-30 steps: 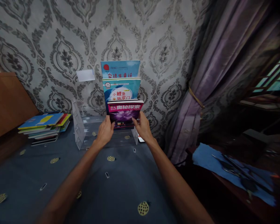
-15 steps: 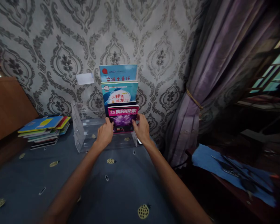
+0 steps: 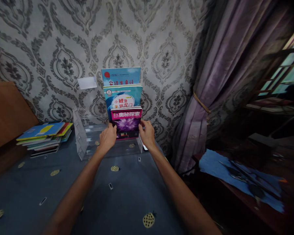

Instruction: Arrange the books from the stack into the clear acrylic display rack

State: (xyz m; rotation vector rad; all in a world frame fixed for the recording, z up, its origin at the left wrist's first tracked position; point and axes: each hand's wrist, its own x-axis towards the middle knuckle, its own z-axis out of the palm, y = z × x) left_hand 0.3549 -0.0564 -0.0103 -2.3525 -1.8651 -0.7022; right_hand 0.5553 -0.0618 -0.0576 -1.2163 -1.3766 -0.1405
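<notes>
My left hand (image 3: 107,137) and my right hand (image 3: 147,133) grip the two sides of a magazine with a pink title band and purple cover (image 3: 126,123). It stands upright in the front tier of a clear acrylic rack (image 3: 84,141) on the table. Behind it stand a teal book (image 3: 122,96) and, higher, a blue book (image 3: 121,76), both upright in the rack's rear tiers. The left half of the rack holds nothing.
A stack of flat books (image 3: 42,138) lies on the blue patterned tablecloth (image 3: 117,195) at the left. A brown wooden panel (image 3: 7,114) stands far left. Purple curtains (image 3: 218,81) hang at the right, above a side table with a blue cloth (image 3: 237,178).
The magazine has sunk a little lower into the front tier, my hands moving down with it. The view has shifted slightly.
</notes>
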